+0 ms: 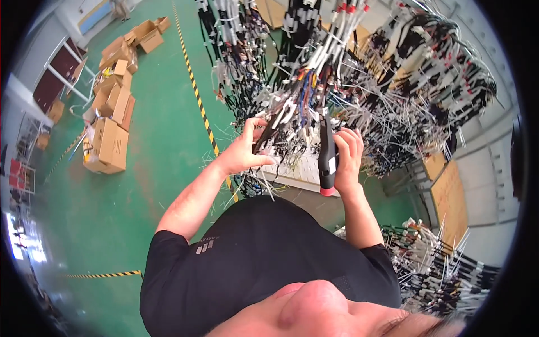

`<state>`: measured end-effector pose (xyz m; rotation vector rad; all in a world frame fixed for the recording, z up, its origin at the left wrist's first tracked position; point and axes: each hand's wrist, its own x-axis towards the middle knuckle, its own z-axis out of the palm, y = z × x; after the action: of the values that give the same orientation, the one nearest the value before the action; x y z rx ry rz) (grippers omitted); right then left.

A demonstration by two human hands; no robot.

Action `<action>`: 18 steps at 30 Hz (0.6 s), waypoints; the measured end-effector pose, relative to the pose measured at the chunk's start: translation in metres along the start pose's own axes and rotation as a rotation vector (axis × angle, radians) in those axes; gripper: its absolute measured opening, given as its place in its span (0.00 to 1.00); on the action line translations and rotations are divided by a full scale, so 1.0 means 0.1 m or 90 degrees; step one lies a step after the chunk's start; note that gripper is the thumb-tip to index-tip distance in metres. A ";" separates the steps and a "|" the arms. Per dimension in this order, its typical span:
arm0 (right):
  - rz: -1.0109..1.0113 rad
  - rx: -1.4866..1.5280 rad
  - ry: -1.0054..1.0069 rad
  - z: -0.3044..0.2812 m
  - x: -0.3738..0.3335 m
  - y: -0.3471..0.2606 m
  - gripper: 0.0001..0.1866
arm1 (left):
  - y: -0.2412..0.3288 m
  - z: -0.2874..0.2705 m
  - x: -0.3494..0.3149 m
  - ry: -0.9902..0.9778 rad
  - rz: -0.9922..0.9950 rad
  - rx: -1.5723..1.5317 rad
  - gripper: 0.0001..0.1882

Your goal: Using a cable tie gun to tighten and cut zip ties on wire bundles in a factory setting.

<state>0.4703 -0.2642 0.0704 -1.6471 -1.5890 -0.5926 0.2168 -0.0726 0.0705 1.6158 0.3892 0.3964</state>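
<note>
My left hand (242,150) curves round the lower ends of a hanging bundle of wires (281,115), with the thumb stretched out below the fingers. In my right hand (348,154) is a black handheld tool (327,149) with a red end toward me and a narrow front pointing up at the wires. My right fingers wrap its far side, so part of the grip is hidden. Black, white, blue and orange wires with white connectors hang between the two hands. Which strands my left fingers touch is hard to make out.
More wire bundles (449,73) hang at the right, and others (432,269) lie at the lower right. A white surface (297,171) lies beneath the wires. Open cardboard boxes (106,146) line the green floor (151,112) at the left, beyond striped tape (197,95).
</note>
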 end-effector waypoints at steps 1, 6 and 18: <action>0.027 0.018 -0.005 0.03 -0.05 0.00 0.23 | 0.05 0.02 0.03 0.015 -0.043 0.056 0.50; 0.229 0.301 -0.217 -0.02 -0.28 0.00 0.25 | 0.04 0.08 0.16 0.033 -0.072 0.077 0.21; 0.191 0.426 -0.140 0.06 -0.17 -0.12 0.22 | 0.04 0.14 0.16 0.100 -0.040 0.014 0.13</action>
<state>0.4551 -0.2713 0.0563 -1.4095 -1.4297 0.2685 0.2370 -0.0774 0.0735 1.5938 0.5634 0.4737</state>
